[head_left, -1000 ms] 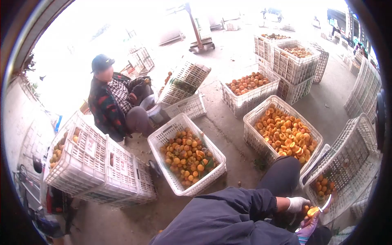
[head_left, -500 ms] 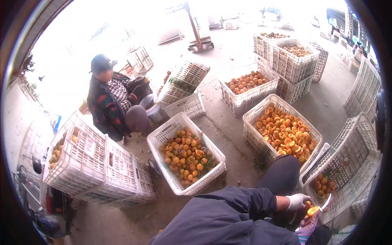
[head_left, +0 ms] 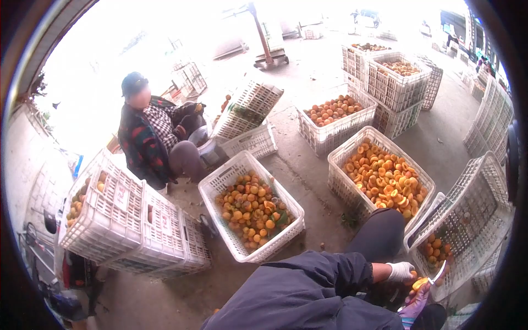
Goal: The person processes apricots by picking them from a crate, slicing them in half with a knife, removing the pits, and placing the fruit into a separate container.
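Observation:
My left hand (head_left: 400,271), in a whitish glove, is closed with its fingertips on a small orange piece of apricot (head_left: 413,274). Just below it my right hand (head_left: 416,306), in a purple glove, grips a knife (head_left: 438,273) with a pale curved blade pointing up and right. A cut yellow-orange apricot half (head_left: 420,283) lies against the blade, between the two hands. Beyond the knife, a tilted white crate (head_left: 477,203) holds whole apricots (head_left: 436,248) at its low end. The fingers of my right hand are partly hidden.
A crate of halved apricots (head_left: 385,179) stands past my knee (head_left: 379,234). Another crate (head_left: 301,215) holds darker apricot pieces. A person (head_left: 157,129) in a cap sits at the left beside a tilted crate (head_left: 250,104). Crates are stacked at left (head_left: 126,203) and back right (head_left: 399,88).
My hands stay close together and shift only slightly, the knife and apricot half with them. The seated person's head has turned a little.

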The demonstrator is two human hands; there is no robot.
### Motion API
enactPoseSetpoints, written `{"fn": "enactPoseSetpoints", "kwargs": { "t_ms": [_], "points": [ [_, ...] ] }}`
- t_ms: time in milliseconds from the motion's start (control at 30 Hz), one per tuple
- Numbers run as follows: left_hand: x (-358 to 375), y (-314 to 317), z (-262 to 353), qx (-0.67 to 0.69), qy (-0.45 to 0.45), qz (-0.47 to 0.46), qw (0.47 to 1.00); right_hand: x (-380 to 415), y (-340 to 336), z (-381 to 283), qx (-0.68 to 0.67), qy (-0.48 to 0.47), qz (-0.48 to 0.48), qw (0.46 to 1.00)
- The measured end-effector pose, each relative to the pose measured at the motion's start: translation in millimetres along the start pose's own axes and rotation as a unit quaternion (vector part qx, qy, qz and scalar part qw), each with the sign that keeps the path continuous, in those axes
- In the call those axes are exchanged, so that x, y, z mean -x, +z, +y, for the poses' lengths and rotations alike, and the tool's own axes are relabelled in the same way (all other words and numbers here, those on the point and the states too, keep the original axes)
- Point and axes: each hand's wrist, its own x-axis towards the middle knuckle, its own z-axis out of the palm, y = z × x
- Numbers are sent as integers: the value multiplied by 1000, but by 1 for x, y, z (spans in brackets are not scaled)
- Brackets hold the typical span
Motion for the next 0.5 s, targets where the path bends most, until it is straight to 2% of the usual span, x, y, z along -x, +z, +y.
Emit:
{"fn": "enactPoseSetpoints", "kwargs": {
  "t_ms": [367, 500],
  "points": [
    [16, 2, 19, -30, 3, 16, 999, -2, 2, 8, 22, -17, 16, 999],
    [19, -1, 24, -33, -6, -11, 999, -3, -1, 11, 36, -26, 17, 999]
  ]
}}
